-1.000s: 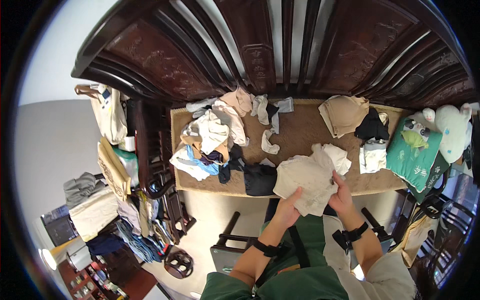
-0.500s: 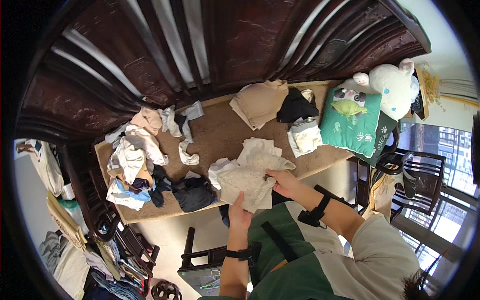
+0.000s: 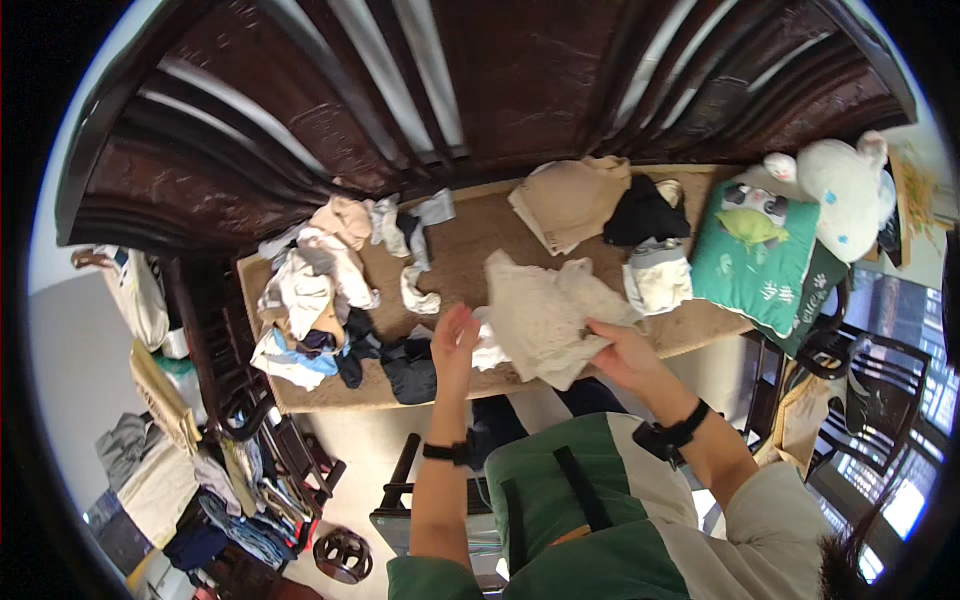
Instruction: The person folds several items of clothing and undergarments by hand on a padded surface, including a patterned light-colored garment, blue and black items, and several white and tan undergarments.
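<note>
A thin cream cloth garment point(image 3: 545, 315) hangs spread out over the front of the brown bench pad point(image 3: 470, 250). My right hand point(image 3: 622, 355) is closed on its near right edge. My left hand point(image 3: 455, 338) is raised to the left of the garment, apart from it, with fingers loosely spread and nothing in them. Between the left hand and the garment, part of a white cloth point(image 3: 488, 345) shows on the pad; the rest is hidden. Black clothing point(image 3: 410, 370) lies just left of my left wrist.
A jumbled clothes pile point(image 3: 305, 285) covers the pad's left end, with white and grey socks point(image 3: 418, 285) beside it. Toward the right lie folded beige point(image 3: 570, 200), black point(image 3: 645, 212) and white point(image 3: 658, 278) garments, a green cushion point(image 3: 750, 255) and a white plush toy point(image 3: 840, 195). The dark wooden backrest point(image 3: 520, 80) rises behind.
My left hand has let go of the cream garment and moved left. The right hand still holds it, now more spread out. The whole view has shifted, so the bench appears further right.
</note>
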Action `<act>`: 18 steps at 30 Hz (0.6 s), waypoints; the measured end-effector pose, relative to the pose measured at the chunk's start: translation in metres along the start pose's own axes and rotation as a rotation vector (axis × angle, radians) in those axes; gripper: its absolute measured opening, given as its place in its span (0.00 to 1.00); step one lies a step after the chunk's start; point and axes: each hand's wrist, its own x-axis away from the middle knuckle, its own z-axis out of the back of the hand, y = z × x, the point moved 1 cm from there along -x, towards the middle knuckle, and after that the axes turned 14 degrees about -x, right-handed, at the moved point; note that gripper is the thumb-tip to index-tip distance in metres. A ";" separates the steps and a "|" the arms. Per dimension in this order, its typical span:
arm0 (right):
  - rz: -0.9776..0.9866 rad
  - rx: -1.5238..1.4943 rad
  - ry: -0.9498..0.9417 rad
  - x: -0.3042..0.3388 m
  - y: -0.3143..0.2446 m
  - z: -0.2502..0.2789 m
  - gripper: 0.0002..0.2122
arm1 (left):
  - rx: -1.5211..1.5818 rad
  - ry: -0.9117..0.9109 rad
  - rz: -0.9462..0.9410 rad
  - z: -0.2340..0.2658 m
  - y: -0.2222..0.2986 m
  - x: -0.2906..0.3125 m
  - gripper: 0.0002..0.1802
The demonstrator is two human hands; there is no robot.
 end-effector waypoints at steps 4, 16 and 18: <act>0.139 0.146 0.119 0.030 0.004 -0.029 0.20 | -1.027 0.262 -0.551 0.045 -0.021 -0.069 0.43; 0.173 0.274 0.259 -0.034 0.075 -0.040 0.19 | -1.382 0.168 -0.318 0.066 -0.042 -0.228 0.40; 0.220 0.272 0.177 -0.057 0.088 -0.055 0.20 | -1.332 0.117 -0.383 0.081 -0.058 -0.236 0.22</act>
